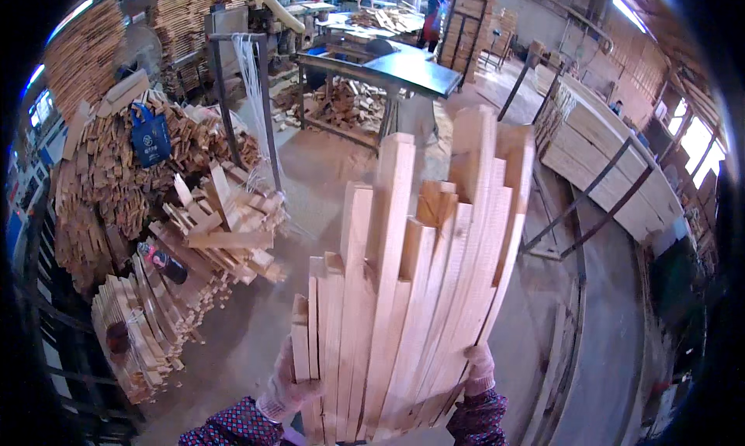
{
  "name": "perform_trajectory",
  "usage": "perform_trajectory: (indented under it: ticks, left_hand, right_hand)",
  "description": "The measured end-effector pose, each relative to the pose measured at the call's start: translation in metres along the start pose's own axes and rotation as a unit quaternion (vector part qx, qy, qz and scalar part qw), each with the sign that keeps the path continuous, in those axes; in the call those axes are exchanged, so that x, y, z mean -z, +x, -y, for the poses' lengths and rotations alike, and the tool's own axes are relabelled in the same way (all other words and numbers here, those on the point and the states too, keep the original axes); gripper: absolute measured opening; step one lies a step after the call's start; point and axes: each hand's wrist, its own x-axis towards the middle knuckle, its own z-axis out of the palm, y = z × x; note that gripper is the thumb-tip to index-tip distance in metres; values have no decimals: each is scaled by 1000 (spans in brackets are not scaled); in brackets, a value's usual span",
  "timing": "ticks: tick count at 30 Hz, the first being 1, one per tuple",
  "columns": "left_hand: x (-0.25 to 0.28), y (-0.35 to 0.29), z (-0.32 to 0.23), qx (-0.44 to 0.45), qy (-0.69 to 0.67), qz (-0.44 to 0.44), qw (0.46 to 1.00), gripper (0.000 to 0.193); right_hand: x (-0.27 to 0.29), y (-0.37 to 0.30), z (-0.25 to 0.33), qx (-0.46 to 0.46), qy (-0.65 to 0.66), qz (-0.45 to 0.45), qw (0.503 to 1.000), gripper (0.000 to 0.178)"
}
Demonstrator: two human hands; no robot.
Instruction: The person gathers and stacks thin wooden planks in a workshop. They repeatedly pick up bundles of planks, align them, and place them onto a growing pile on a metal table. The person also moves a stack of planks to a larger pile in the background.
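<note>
A bundle of wooden strips (388,291) of uneven length stands upright in front of me, spread like a fan. At its lower left edge my left hand (287,388), in a light knitted glove, is closed round the outer strips. My right hand (479,367), gloved the same way, grips the bundle's right edge. Both patterned sleeves come up from below. The strips hide part of my fingers, and the lower ends of the bundle run close to the picture's bottom edge.
A tall heap of wood offcuts (116,182) bears a blue bag (150,135) on the left; a dark bottle (163,263) lies on strips nearer me. A metal frame (272,120) stands beside it. Ahead is a saw table (411,69); at right, stacked boards (605,159). Two people work far back.
</note>
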Motion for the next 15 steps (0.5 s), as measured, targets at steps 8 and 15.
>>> perform_trajectory:
  ticks: [8,15]
  left_hand:
    - [-78,159,-30,-91,-24,0,996,94]
    - [-117,325,-55,-157,-47,64,984,92]
  right_hand:
    - [132,134,92,150,-80,-59,984,69]
    - [97,221,211,277,72,40,957,54]
